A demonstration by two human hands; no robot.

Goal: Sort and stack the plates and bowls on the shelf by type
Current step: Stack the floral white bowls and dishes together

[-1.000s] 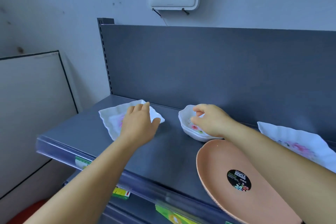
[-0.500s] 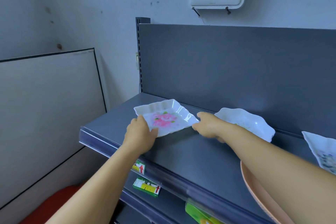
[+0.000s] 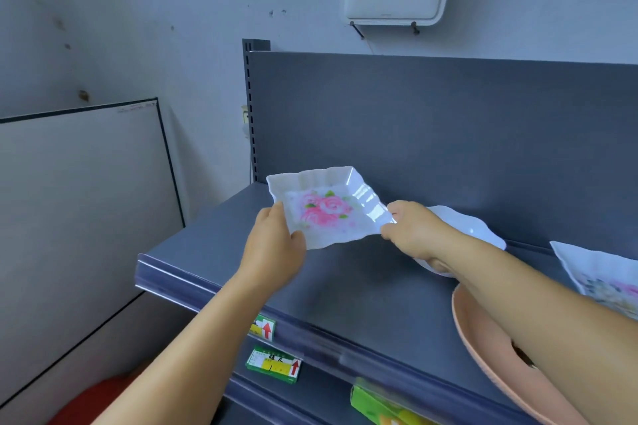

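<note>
From the head camera, the small square plate [image 3: 328,209] with the pink rose print is lifted clear of the grey shelf [image 3: 362,290] and tilted toward the viewer, held between two hands. The left hand [image 3: 272,245] pinches its near-left corner, thumb on the rim and fingers underneath. The right hand [image 3: 412,229] is closed around the rim of a white bowl [image 3: 476,228], which sits on or just above the shelf behind the wrist (contact with the shelf cannot be made out), while its fingertips touch the plate's right corner.

The right hand is doing two jobs at once, so the plate really hangs from one corner pinch. If the left thumb slackens, the glossy plate could pivot and drop onto the shelf edge or past it to the floor. If the right hand shifts to steady the plate, the bowl could slip out.

Further right lies a second floral plate [image 3: 600,279], probably where the lifted one belongs, though only part of it shows. The carry there passes over the bowl and over the peach oval platter [image 3: 490,345], which overhangs the front lip under the right forearm. A dragged forearm could nudge that platter off.
</note>
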